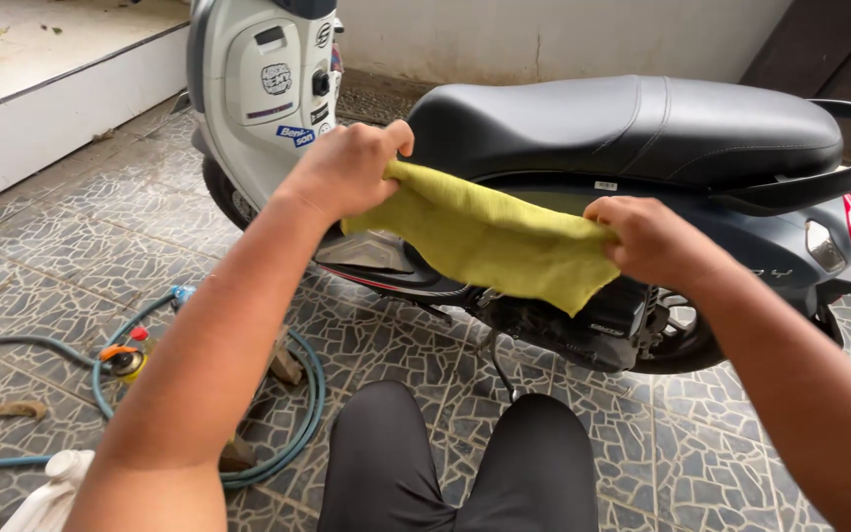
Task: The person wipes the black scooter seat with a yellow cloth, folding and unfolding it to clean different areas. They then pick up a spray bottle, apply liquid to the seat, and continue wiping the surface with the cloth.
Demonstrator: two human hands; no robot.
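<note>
1. Left hand (345, 169): fingers closed on the upper left edge of the yellow-green cloth (490, 239).
2. Right hand (654, 239): fingers closed on its right edge; the cloth hangs spread before the scooter (632, 128).
3. Floor (81, 246): patterned stone tiles; green hose (307, 394) at left.

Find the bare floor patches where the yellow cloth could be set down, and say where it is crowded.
Bare tiled floor lies between the white step and the scooter, and right of the knees below the rear wheel. Crowded: lower left, with hose and jug.
</note>
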